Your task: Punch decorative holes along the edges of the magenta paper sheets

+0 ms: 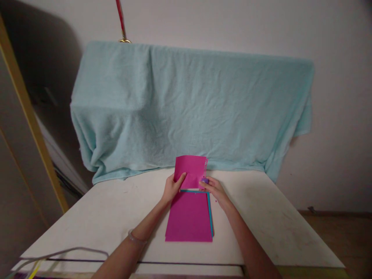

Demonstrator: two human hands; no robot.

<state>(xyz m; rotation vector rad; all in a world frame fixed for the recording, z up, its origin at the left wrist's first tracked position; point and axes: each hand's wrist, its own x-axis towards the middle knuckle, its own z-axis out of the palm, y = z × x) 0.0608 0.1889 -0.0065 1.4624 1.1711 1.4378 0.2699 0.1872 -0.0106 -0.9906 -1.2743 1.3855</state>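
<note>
My left hand (173, 186) grips a magenta sheet of paper (190, 168) by its left edge, thumb on top. Along the sheet's right edge runs a row of small punched holes. My right hand (214, 188) is closed around a small purple craft punch (205, 180), set at the sheet's lower right corner. Nearer to me lies a larger magenta sheet (188, 219) on the table, with a blue sheet (210, 215) showing beneath its top and right edges. A tiny magenta paper bit (216, 201) rests beside the stack, below my right hand.
The white table (255, 217) reaches back to a light blue cloth (221, 104) draped over something against the wall. A grey cable (75, 248) curves over the front left edge. A yellow-edged panel (31, 112) stands on the left.
</note>
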